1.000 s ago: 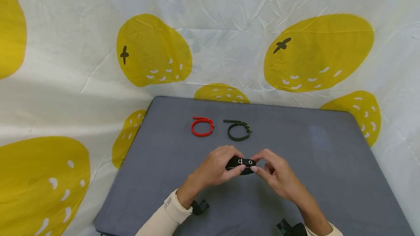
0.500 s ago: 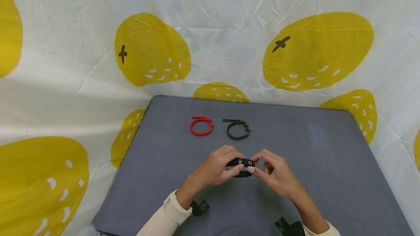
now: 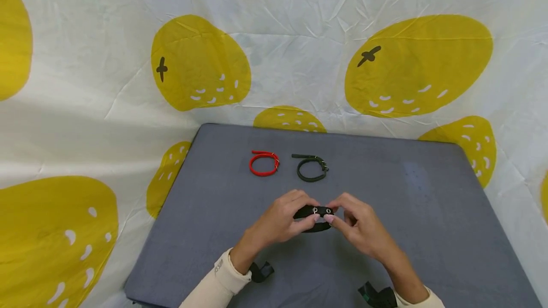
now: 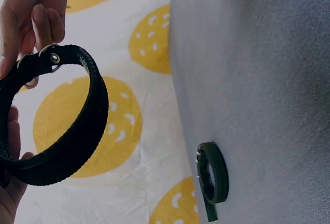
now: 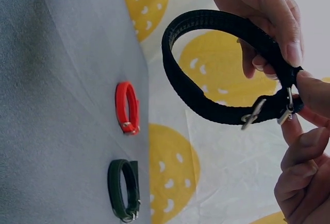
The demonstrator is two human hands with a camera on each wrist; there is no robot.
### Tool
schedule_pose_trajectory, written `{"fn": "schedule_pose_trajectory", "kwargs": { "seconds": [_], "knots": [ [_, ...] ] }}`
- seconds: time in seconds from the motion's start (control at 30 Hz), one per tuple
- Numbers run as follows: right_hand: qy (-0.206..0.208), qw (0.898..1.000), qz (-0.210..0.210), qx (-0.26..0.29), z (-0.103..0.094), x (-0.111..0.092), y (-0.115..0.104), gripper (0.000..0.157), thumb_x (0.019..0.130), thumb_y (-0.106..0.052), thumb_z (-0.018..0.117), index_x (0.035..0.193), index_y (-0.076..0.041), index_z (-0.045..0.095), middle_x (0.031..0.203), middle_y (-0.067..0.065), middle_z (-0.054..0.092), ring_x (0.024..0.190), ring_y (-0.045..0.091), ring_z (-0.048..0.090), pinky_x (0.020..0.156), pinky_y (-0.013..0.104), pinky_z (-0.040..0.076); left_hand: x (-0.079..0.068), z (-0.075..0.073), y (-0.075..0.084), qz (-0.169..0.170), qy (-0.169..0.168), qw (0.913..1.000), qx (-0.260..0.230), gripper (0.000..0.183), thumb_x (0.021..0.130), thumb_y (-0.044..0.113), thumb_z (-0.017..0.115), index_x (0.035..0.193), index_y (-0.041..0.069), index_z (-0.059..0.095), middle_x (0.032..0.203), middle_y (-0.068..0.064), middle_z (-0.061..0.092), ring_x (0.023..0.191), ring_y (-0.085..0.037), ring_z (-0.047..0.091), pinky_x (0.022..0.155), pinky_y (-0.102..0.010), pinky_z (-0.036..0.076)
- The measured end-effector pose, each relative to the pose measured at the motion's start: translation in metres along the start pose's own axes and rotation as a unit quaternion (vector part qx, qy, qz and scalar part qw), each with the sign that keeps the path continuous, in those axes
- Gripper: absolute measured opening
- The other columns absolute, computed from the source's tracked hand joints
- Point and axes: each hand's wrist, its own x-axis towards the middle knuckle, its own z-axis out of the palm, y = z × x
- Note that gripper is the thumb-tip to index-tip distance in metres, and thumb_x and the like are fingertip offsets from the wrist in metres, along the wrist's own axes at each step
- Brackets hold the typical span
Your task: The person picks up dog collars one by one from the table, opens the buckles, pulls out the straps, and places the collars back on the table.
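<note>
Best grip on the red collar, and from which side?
I'd pinch the red collar's near arc from above, one finger inside the open loop, thumb outside. The band appears to stand on edge, so both faces should be reachable. Come in from the person's side: the metal buckle and green collar lie right, the loose tail at the far edge.

Two collars (image 5: 121,105) lie on the table (image 3: 385,194) behind the held collar (image 5: 203,106).

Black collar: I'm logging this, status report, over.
Left hand, right hand: pinching black collar. Collar looped, off grey table. Nothing blocking; red collar, green collar beyond.
</note>
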Motion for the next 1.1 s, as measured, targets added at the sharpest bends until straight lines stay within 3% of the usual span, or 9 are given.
{"fn": "schedule_pose_trajectory", "kwargs": {
  "seconds": [0.23, 0.47, 0.53, 0.77, 0.97, 1.1],
  "knots": [
    [0.031, 0.999, -0.012, 0.031, 0.0043, -0.0006, 0.0024, 0.031, 0.087, 0.002, 0.074, 0.104, -0.022, 0.068, 0.089, -0.010, 0.059, 0.047, -0.004, 0.033, 0.043, 0.017, 0.034, -0.0013, -0.0021, 0.0002, -0.012, 0.003, 0.9999, -0.011, 0.014, 0.096, 0.019, 0.068, 0.109, 0.012, 0.066, 0.100, 0.002, 0.065, 0.088, -0.007, 0.059, 0.078, -0.010, 0.046],
    [0.072, 0.993, -0.027, 0.093, 0.0090, -0.0005, 0.0019, 0.031, 0.084, 0.014, 0.071, 0.107, -0.007, 0.068, 0.094, 0.006, 0.063, 0.042, 0.001, 0.033, 0.040, 0.016, 0.033, -0.0017, -0.0042, -0.0003, -0.035, -0.002, 0.9987, -0.037, 0.012, 0.097, 0.019, 0.066, 0.107, 0.012, 0.065, 0.095, 0.003, 0.063, 0.083, -0.004, 0.055, 0.076, -0.011, 0.045],
    [0.071, 0.993, -0.024, 0.094, 0.0092, -0.0003, 0.0017, 0.031, 0.084, 0.013, 0.071, 0.107, -0.007, 0.068, 0.094, 0.006, 0.063, 0.041, 0.001, 0.034, 0.039, 0.016, 0.033, -0.0018, -0.0046, -0.0007, -0.036, -0.001, 0.9986, -0.038, 0.012, 0.097, 0.019, 0.066, 0.107, 0.012, 0.065, 0.095, 0.003, 0.063, 0.084, -0.004, 0.055, 0.076, -0.011, 0.045],
    [0.035, 0.999, 0.001, 0.031, 0.0072, 0.0009, 0.0022, 0.031, 0.087, 0.000, 0.075, 0.109, -0.021, 0.069, 0.093, -0.009, 0.063, 0.044, -0.004, 0.033, 0.041, 0.016, 0.033, -0.0028, -0.0064, 0.0001, -0.056, -0.004, 0.9976, -0.040, 0.011, 0.094, 0.017, 0.067, 0.105, 0.013, 0.067, 0.095, 0.003, 0.063, 0.083, -0.005, 0.054, 0.074, -0.012, 0.044],
    [0.015, 0.998, -0.027, -0.057, 0.0042, 0.0040, 0.0007, 0.033, 0.085, -0.008, 0.078, 0.113, -0.025, 0.071, 0.094, -0.016, 0.063, 0.052, -0.006, 0.032, 0.048, 0.013, 0.033, -0.0017, -0.0063, 0.0003, -0.061, -0.012, 0.9973, -0.039, 0.013, 0.094, 0.015, 0.069, 0.106, 0.013, 0.068, 0.097, 0.003, 0.064, 0.087, -0.006, 0.056, 0.076, -0.013, 0.046],
    [0.012, 0.996, -0.031, -0.081, 0.0037, 0.0058, 0.0007, 0.031, 0.087, -0.009, 0.077, 0.111, -0.027, 0.070, 0.091, -0.019, 0.060, 0.053, -0.007, 0.031, 0.048, 0.013, 0.033, -0.0017, -0.0055, 0.0000, -0.065, -0.009, 0.9974, -0.031, 0.013, 0.094, 0.016, 0.069, 0.107, 0.013, 0.068, 0.098, 0.003, 0.065, 0.087, -0.007, 0.057, 0.076, -0.013, 0.047]
  ]
}}
